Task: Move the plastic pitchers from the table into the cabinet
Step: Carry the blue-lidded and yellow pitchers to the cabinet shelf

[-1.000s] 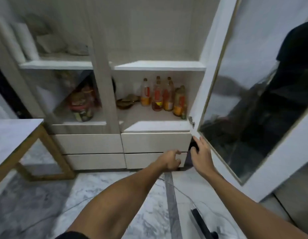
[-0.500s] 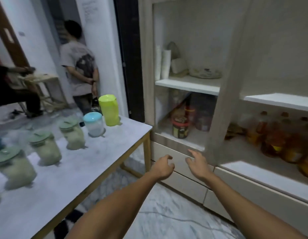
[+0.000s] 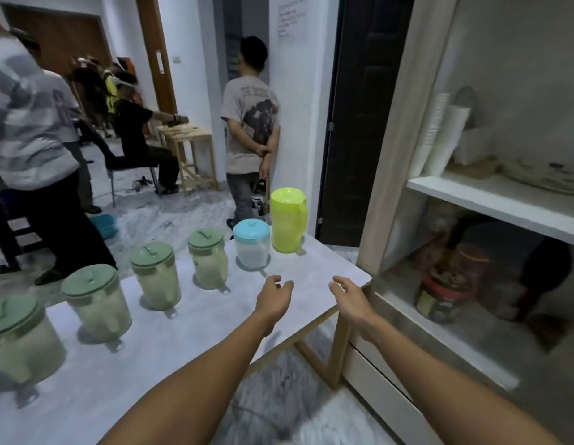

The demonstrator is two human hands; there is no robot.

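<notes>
Six pitchers stand in a slanting row on the table point(image 3: 215, 342), running from 8 o'clock up to 12 o'clock, spaced apart so that each can be lifted without knocking its neighbour. None is in the cabinet point(image 3: 404, 130) yet, which rises at 3 o'clock with its corner just beside the table's corner.

Both hands are empty. The left hand point(image 3: 274, 298) hovers over bare tabletop, fingers loosely spread and half curled. The right hand point(image 3: 351, 298) hangs over the table's edge near the corner, fingers likewise apart and holding nothing. Both point toward 12 o'clock, so the reach is likely for the two nearest: the blue pitcher point(image 3: 252, 244) and the yellow pitcher point(image 3: 288, 220).

The yellow pitcher is tall, opaque and glossy, with a moulded handle facing the cabinet. The blue pitcher is squat, with a cloudy translucent body under a blue lid. The four green pitchers point(image 3: 155, 276) share that frosted body, with flat sage lids and small knobs; whether they hold anything I cannot tell through the murk.

The tabletop is smooth, pale and marbled on a wooden frame. The cabinet is light laminate with white shelves.
</notes>
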